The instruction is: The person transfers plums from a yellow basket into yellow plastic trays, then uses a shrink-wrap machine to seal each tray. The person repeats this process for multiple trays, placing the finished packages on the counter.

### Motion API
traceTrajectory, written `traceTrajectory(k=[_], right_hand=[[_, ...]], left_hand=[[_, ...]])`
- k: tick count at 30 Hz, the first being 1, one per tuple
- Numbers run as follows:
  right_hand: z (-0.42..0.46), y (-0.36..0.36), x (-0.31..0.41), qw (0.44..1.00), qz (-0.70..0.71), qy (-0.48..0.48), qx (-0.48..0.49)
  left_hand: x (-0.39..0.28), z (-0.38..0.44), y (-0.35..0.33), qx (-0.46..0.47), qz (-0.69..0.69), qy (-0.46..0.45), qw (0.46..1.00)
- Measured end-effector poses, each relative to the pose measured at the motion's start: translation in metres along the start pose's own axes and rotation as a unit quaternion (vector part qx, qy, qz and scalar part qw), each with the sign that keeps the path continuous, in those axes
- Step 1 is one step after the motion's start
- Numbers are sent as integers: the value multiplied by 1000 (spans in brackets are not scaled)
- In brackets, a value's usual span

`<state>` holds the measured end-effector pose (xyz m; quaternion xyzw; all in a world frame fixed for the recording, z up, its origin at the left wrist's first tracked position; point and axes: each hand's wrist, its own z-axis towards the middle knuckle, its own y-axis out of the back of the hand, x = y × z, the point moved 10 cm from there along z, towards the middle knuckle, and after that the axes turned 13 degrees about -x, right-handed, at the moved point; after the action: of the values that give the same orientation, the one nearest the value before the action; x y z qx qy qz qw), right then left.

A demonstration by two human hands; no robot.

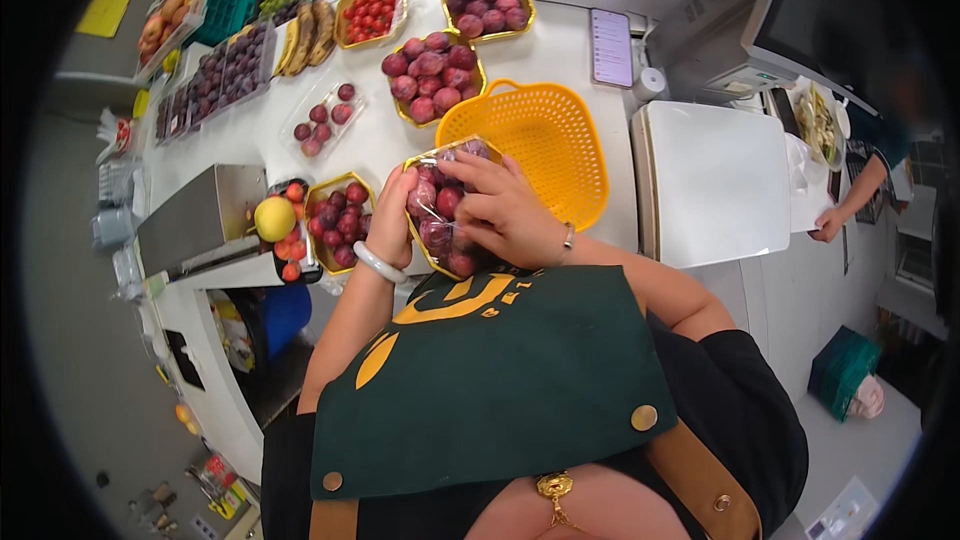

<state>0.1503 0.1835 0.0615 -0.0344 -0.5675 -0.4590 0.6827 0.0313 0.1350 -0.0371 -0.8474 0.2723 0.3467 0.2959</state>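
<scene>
A yellow-rimmed tray of plums point(448, 203), covered with clear plastic film point(424, 200), is held close in front of my apron point(487, 382). My left hand point(391, 219) grips the tray's left side, the thumb at its upper corner. Across the top lies my right hand point(504, 211), its bent fingers at the film, which creases towards their tips. Just beyond the tray sits a yellow perforated plastic basket point(559, 142) with nothing in it. An unwrapped-looking tray of smaller plums point(343, 225) stands left of my left hand.
Two more plum trays point(431, 75) point(487, 4), cherry tomatoes point(371, 13), bananas point(309, 34) and a clear plum box point(322, 120) stand on the white counter. A metal-sided device point(202, 217) is at left. At right are a phone point(611, 47), a monitor point(817, 22) and another person's hand point(829, 225).
</scene>
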Motion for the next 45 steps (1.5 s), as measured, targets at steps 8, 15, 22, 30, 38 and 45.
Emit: traceTrajectory(k=[8,15,22,30,38,45], right_hand=[[-23,51,-39,993,-101,-17,52],[-34,78,-106,946,-269,-176,52],[35,55,-95,983,-123,13,-138],[20,49,-142,988,-1,-127,-86],[-5,76,-147,966,-90,-140,-200],[4,94,-144,956,-74,-124,-254]], left_hand=[[11,7,16,-29,-103,64,992],[-31,8,20,-144,-24,-100,984],[-46,18,-31,-82,124,-242,959],[-46,6,-84,-22,373,-375,848],[-56,-12,-121,19,463,-525,714],[-60,-5,-124,22,480,-570,667]])
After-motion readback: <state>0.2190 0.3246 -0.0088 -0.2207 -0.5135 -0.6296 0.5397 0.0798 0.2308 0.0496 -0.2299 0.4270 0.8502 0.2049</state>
